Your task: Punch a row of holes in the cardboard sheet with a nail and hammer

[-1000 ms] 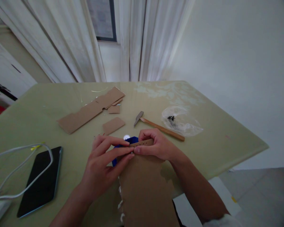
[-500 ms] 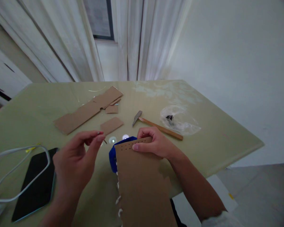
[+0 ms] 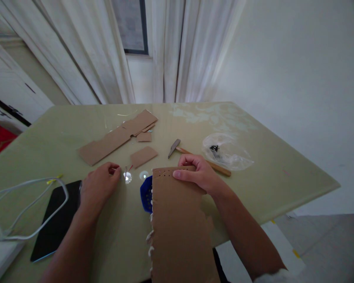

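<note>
We see that the board (image 3: 179, 224) is matt brown cardboard, with a rough white edging at its left side. Left of the board, the dish (image 3: 142, 196) looks like smooth blue plastic, and the tablet (image 3: 57, 227) has a glossy black face. Beyond the board, the hammer (image 3: 183, 150) joins grey metal with smooth wood, and the bag (image 3: 234, 159) seems thin, shiny, clear plastic.

A long brown cardboard panel (image 3: 179, 224) runs from the bottom edge of the frame up to just below the center. Rows of small dark holes (image 3: 164, 175) cross its top end, white cord (image 3: 150, 237) loops along its left edge, and its right edge is uneven. A thin red stick (image 3: 131, 168) lies slanted, left of the panel's top.
</note>
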Demonstrator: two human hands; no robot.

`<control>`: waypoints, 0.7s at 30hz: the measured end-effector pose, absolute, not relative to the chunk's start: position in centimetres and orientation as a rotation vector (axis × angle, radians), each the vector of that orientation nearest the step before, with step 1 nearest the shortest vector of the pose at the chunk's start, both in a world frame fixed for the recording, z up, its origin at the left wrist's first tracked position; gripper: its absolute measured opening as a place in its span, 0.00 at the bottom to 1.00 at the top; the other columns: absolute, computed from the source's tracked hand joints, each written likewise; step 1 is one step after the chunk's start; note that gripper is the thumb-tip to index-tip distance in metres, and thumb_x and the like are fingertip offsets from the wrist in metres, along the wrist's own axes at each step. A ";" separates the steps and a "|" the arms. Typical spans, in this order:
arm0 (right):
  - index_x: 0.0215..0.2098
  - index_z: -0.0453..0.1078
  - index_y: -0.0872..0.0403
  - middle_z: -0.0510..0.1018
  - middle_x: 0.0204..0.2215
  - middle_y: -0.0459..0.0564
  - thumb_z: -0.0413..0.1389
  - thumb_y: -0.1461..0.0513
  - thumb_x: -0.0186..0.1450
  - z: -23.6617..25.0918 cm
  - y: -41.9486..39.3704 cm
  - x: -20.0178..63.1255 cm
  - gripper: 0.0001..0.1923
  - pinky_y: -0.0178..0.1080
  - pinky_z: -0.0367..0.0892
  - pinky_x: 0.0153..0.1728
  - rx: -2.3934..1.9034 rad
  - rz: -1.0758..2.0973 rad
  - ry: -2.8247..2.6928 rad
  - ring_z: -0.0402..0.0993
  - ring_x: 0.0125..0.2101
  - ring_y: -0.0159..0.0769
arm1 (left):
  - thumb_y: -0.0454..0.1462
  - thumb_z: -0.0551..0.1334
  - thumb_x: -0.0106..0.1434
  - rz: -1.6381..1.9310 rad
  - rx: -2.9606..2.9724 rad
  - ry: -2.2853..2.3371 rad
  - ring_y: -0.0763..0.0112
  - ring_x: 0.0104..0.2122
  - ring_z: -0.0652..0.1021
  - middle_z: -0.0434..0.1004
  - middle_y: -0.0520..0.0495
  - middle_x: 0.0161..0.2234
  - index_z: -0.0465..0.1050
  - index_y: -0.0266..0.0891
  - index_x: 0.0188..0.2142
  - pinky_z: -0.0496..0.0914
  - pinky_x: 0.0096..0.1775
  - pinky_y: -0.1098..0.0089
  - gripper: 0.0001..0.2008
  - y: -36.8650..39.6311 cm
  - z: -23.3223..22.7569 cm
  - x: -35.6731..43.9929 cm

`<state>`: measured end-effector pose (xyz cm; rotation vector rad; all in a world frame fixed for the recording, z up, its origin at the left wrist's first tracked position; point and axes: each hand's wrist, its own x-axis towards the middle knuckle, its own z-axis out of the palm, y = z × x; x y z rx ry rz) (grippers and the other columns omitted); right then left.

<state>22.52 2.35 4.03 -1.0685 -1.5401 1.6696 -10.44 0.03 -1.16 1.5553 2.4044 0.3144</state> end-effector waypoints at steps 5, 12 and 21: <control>0.31 0.69 0.52 0.72 0.24 0.40 0.76 0.44 0.57 3.8 2.5 22.6 0.27 0.28 0.58 0.19 -1.054 1.693 -1.536 0.65 0.21 0.26 | 0.47 0.57 0.72 0.324 1.574 2.387 0.40 0.47 0.85 0.88 0.36 0.47 0.81 0.42 0.48 0.74 0.44 0.52 0.17 0.0 -1.3 -10.0; 0.32 0.70 0.52 0.72 0.24 0.39 0.77 0.43 0.56 3.7 2.4 22.5 0.28 0.28 0.58 0.19 -1.014 1.797 -1.433 0.65 0.21 0.25 | 0.48 0.58 0.73 0.421 1.613 2.387 0.47 0.40 0.84 0.88 0.37 0.44 0.82 0.40 0.49 0.73 0.41 0.55 0.18 -0.1 -1.4 -10.3; 0.33 0.70 0.52 0.71 0.24 0.38 0.76 0.45 0.59 4.2 1.8 22.4 0.26 0.27 0.57 0.19 -0.950 1.864 -1.406 0.63 0.21 0.25 | 0.41 0.66 0.74 1.489 2.114 1.612 0.63 0.42 0.82 0.86 0.47 0.44 0.85 0.45 0.47 0.74 0.47 0.64 0.08 -3.2 1.7 -5.5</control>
